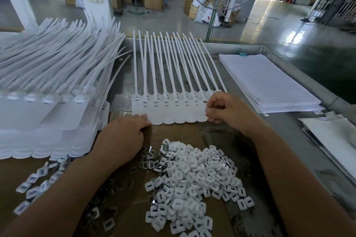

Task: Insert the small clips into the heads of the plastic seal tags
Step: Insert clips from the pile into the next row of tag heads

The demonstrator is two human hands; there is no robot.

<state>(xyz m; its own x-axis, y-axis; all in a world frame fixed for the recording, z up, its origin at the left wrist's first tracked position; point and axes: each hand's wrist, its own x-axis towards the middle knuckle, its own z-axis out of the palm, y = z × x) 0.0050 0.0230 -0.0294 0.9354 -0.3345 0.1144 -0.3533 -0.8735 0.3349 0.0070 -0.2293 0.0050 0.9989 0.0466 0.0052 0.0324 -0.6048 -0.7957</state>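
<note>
left hand (pixel 125 136): palm down, fingers extended | right hand (pixel 225 109): fingers curled

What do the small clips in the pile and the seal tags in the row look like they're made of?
The small clips look like white moulded plastic frames, apparently with a shiny metal insert: the flipped ones glint silver. The seal tags look like smooth, milky white plastic, probably flexible, since their thin tails bow slightly.

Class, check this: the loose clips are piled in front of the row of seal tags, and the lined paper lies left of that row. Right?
No: the head view shows the lined paper right of the row of seal tags, not left. The loose clips are piled in front.
</note>
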